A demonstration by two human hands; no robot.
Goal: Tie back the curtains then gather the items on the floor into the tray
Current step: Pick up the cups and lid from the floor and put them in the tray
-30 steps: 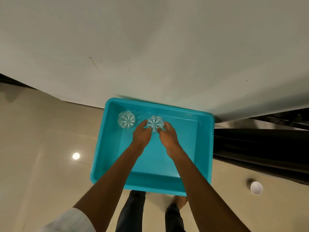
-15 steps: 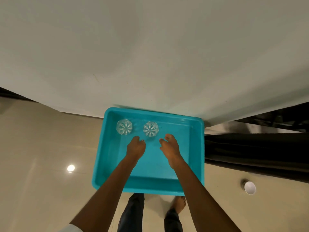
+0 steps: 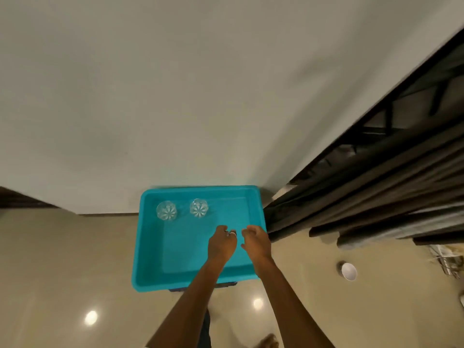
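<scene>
Blue tray on the floor, clear glass in the tray's far left corner, second glass beside it, left hand and right hand over the tray's right side, fingers loosely bent, holding nothing, white cup right of the tray

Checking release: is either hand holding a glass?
No, the left glass and right glass stand in the tray, apart from left hand and right hand.
</scene>
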